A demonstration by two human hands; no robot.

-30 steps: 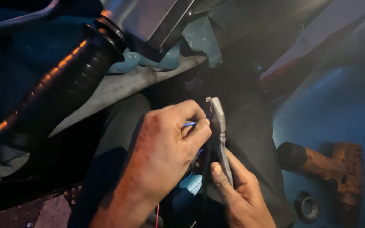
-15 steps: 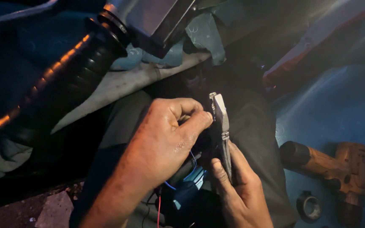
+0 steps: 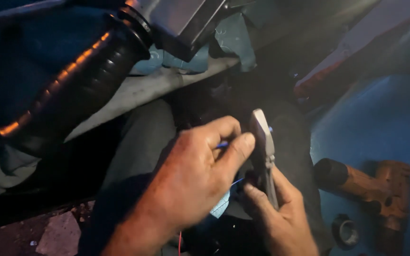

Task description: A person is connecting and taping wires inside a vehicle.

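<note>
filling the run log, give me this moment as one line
left hand: pinches thin blue wire | right hand: grips grey pliers upright | beside: orange drill, black hose

No packages, labels, signs or screens show anywhere in this dim, cluttered view.

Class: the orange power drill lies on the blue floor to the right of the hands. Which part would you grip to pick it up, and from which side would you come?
Grip the orange power drill by its handle, the leg that turns down toward the bottom edge at its right end. Come from above, probably: it lies flat on the blue floor, dark nose pointing left toward the right hand, and nothing covers the handle.
</note>
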